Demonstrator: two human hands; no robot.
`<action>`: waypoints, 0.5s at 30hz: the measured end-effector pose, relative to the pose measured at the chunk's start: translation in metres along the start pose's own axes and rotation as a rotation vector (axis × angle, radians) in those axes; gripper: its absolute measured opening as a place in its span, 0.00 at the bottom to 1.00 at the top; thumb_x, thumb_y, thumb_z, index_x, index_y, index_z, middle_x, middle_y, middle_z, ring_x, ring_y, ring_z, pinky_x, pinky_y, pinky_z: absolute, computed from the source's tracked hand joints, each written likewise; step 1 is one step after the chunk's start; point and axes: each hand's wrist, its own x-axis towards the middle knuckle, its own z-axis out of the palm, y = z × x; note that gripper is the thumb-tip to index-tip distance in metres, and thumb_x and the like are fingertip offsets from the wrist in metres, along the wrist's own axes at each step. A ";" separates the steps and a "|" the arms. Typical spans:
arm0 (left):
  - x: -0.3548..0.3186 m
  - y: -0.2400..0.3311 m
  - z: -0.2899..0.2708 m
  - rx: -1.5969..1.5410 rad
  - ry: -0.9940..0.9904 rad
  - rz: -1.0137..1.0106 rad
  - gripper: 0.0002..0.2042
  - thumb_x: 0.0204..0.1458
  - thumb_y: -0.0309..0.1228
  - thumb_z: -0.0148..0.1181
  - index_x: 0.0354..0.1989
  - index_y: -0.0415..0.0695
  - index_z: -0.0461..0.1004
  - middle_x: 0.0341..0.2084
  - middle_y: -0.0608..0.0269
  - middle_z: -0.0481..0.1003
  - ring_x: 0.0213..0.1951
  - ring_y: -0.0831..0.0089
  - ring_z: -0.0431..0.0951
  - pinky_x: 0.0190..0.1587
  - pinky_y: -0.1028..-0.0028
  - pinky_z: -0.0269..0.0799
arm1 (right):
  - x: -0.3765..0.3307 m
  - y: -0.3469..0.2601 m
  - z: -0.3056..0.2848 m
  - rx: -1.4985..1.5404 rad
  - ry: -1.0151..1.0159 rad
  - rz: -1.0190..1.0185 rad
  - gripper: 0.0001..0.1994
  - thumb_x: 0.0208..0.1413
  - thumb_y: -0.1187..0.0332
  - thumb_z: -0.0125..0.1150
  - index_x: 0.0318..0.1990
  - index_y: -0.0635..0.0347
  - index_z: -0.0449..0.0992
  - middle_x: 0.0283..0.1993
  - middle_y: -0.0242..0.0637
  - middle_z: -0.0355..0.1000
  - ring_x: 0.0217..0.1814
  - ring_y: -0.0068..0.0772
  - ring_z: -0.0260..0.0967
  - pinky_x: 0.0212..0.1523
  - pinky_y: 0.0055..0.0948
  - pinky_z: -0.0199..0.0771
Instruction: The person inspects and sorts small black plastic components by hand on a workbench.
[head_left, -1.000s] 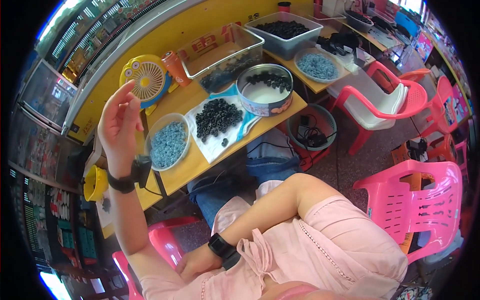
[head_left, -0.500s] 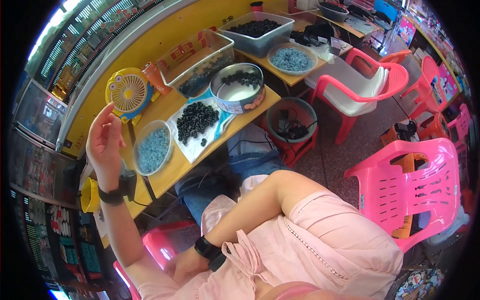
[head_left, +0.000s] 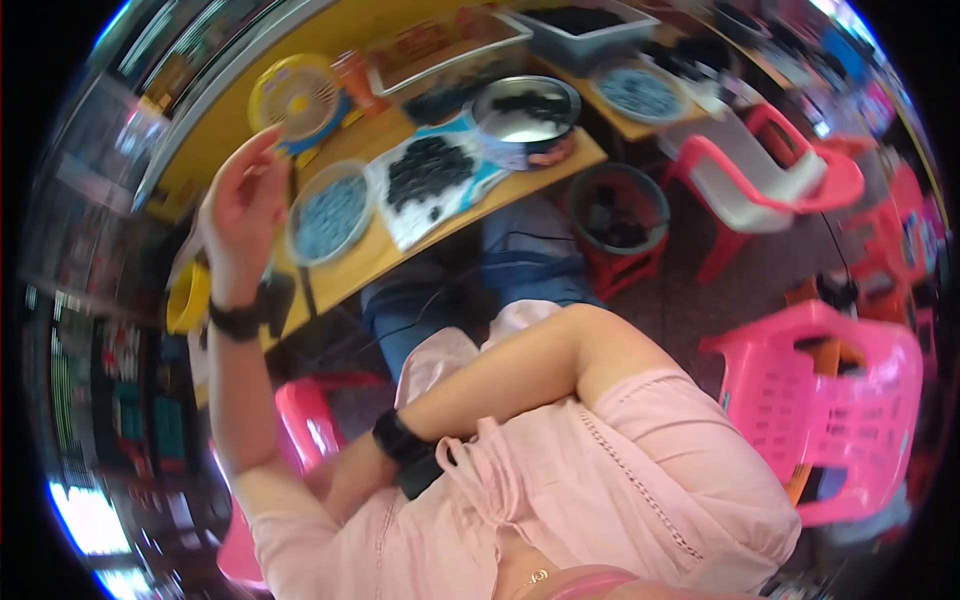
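Observation:
My left hand (head_left: 243, 215) is raised at the left, its fingers apart and loosely bent, with nothing seen in it. It is nearest to a clear bowl (head_left: 368, 215) of small blue beads. Across my body reaches my right arm, and my right hand (head_left: 340, 475) is tucked against my left upper arm, its fingers hidden. A black band circles each wrist. On a white and blue cloth (head_left: 405, 232) lies a heap of black ring-like beads (head_left: 430, 170). Beside it a round tin (head_left: 497, 150) holds more black pieces. Motion blurs the view.
The wooden table (head_left: 360, 275) carries a yellow fan (head_left: 297, 95), an orange cup (head_left: 357, 80) and a clear plastic bin (head_left: 455, 65). A bucket (head_left: 575, 200) stands on a red stool right of my knees. Pink chairs (head_left: 770, 385) are at the right.
The view has shifted, so the table and its things sit higher and farther right. My left hand stays raised, and my right hand remains against my left arm.

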 end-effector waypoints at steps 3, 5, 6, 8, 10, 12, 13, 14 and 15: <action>-0.013 -0.002 -0.012 -0.029 -0.001 0.011 0.15 0.58 0.23 0.58 0.54 0.41 0.74 0.33 0.73 0.72 0.25 0.89 0.67 0.25 0.86 0.63 | -0.004 -0.006 0.011 0.057 -0.140 0.054 0.31 0.54 0.62 0.64 0.64 0.65 0.63 0.60 0.35 0.69 0.60 0.30 0.65 0.60 0.29 0.64; -0.023 -0.010 -0.017 -0.072 0.018 -0.026 0.14 0.57 0.23 0.59 0.52 0.41 0.75 0.32 0.72 0.73 0.24 0.89 0.67 0.24 0.86 0.63 | -0.012 -0.020 0.029 -0.018 -0.113 0.153 0.22 0.57 0.63 0.59 0.58 0.62 0.70 0.53 0.33 0.74 0.51 0.26 0.70 0.52 0.28 0.70; -0.028 -0.015 -0.016 -0.054 0.044 -0.036 0.14 0.57 0.23 0.59 0.52 0.41 0.75 0.32 0.72 0.73 0.24 0.89 0.67 0.24 0.86 0.63 | -0.015 -0.029 0.033 -0.013 -0.140 0.171 0.22 0.57 0.63 0.59 0.58 0.62 0.70 0.53 0.33 0.74 0.51 0.26 0.70 0.52 0.28 0.70; -0.036 -0.028 -0.013 -0.046 0.020 -0.105 0.14 0.57 0.25 0.60 0.52 0.41 0.75 0.32 0.72 0.73 0.23 0.89 0.66 0.23 0.86 0.63 | -0.018 -0.050 0.031 -0.325 -0.197 0.360 0.17 0.61 0.61 0.56 0.51 0.65 0.75 0.47 0.34 0.76 0.49 0.24 0.69 0.51 0.26 0.67; -0.047 -0.045 -0.012 -0.033 0.039 -0.140 0.13 0.57 0.26 0.61 0.51 0.41 0.76 0.31 0.72 0.73 0.23 0.89 0.67 0.23 0.85 0.63 | -0.028 -0.064 0.019 -0.517 -0.256 0.214 0.13 0.61 0.61 0.57 0.40 0.63 0.79 0.34 0.29 0.76 0.38 0.18 0.69 0.40 0.24 0.68; -0.063 -0.071 -0.019 -0.028 0.063 -0.176 0.13 0.56 0.26 0.62 0.50 0.42 0.77 0.31 0.72 0.73 0.23 0.88 0.67 0.23 0.85 0.63 | -0.047 -0.094 0.006 -0.515 -0.178 0.227 0.13 0.60 0.61 0.60 0.43 0.63 0.78 0.35 0.28 0.77 0.37 0.16 0.69 0.39 0.22 0.70; -0.071 -0.087 -0.020 0.010 0.068 -0.237 0.13 0.55 0.28 0.63 0.49 0.41 0.77 0.30 0.71 0.73 0.24 0.87 0.68 0.24 0.84 0.65 | -0.060 -0.103 -0.005 -0.473 -0.089 0.241 0.13 0.60 0.61 0.60 0.44 0.62 0.78 0.36 0.29 0.77 0.38 0.17 0.70 0.40 0.21 0.71; -0.078 -0.103 -0.020 0.044 0.070 -0.299 0.13 0.54 0.29 0.64 0.48 0.41 0.77 0.29 0.69 0.74 0.24 0.85 0.69 0.26 0.82 0.67 | -0.076 -0.105 -0.019 -0.592 -0.009 0.140 0.14 0.61 0.61 0.59 0.45 0.62 0.78 0.37 0.30 0.77 0.39 0.17 0.71 0.40 0.21 0.71; -0.089 -0.121 -0.022 0.042 0.078 -0.308 0.13 0.54 0.29 0.64 0.48 0.41 0.77 0.29 0.69 0.74 0.24 0.85 0.69 0.26 0.82 0.67 | -0.091 -0.113 -0.027 -0.557 0.089 0.236 0.14 0.61 0.61 0.59 0.46 0.61 0.78 0.39 0.32 0.78 0.40 0.18 0.72 0.42 0.21 0.72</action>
